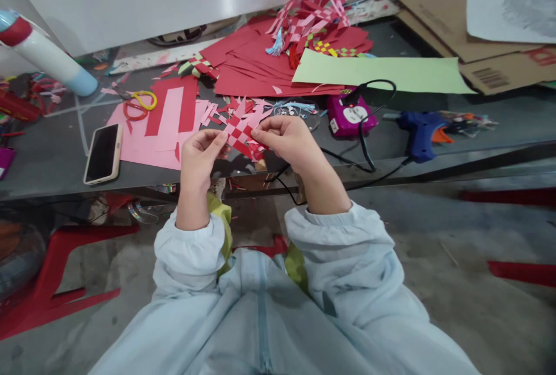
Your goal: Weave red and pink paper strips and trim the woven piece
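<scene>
The left hand (pixel 203 152) had one side of a red-and-pink woven paper piece (pixel 238 130) pinched between thumb and fingers, and the right hand (pixel 286 140) had the other side pinched too, both pretty much closed up. The piece was right between them, near the front edge of the table (pixel 47 157). Scissors (pixel 139 96) and a phone (pixel 103 153) lay off left, with a blue glue gun (pixel 417 134) well over to the right.
</scene>
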`<move>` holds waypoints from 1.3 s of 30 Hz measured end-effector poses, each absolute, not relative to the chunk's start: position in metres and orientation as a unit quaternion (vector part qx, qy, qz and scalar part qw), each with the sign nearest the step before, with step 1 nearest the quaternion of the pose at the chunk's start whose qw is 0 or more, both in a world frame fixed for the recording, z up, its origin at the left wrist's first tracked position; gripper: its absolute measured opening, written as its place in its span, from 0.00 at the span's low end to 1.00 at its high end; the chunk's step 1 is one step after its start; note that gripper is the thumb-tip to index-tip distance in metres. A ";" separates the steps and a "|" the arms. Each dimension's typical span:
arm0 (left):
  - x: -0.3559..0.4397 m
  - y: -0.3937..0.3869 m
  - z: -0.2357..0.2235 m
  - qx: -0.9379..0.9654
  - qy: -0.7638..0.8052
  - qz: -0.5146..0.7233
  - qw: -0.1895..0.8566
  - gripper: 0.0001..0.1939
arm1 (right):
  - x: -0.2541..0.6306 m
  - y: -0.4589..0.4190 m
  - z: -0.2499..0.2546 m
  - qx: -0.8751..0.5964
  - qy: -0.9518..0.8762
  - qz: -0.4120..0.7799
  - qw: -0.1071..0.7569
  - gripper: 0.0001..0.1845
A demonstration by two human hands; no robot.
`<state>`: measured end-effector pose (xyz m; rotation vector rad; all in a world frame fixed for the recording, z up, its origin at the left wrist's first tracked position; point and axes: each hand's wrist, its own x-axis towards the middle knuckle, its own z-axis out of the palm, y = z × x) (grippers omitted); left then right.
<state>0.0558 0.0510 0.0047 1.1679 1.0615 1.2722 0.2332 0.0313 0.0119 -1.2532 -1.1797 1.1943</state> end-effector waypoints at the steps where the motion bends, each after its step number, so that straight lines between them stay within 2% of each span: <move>1: 0.055 0.051 0.005 0.491 0.446 0.532 0.525 0.16 | 0.233 0.031 0.013 -0.520 -0.488 0.496 0.495 0.09; 12: 0.053 0.052 0.003 0.509 0.474 0.518 0.498 0.20 | 0.232 0.031 0.012 -0.525 -0.497 0.503 0.474 0.10; 20: 0.055 0.049 0.005 0.521 0.481 0.478 0.518 0.22 | 0.233 0.028 0.019 -0.528 -0.489 0.500 0.482 0.09; 24: 0.056 0.050 0.003 0.535 0.475 0.466 0.520 0.25 | 0.235 0.026 0.017 -0.517 -0.501 0.524 0.454 0.11; 31: 0.054 0.051 0.002 0.540 0.478 0.475 0.505 0.18 | 0.235 0.027 0.010 -0.496 -0.525 0.551 0.417 0.12; 39: 0.054 0.049 0.005 0.530 0.490 0.495 0.484 0.15 | 0.234 0.026 0.015 -0.514 -0.524 0.545 0.406 0.08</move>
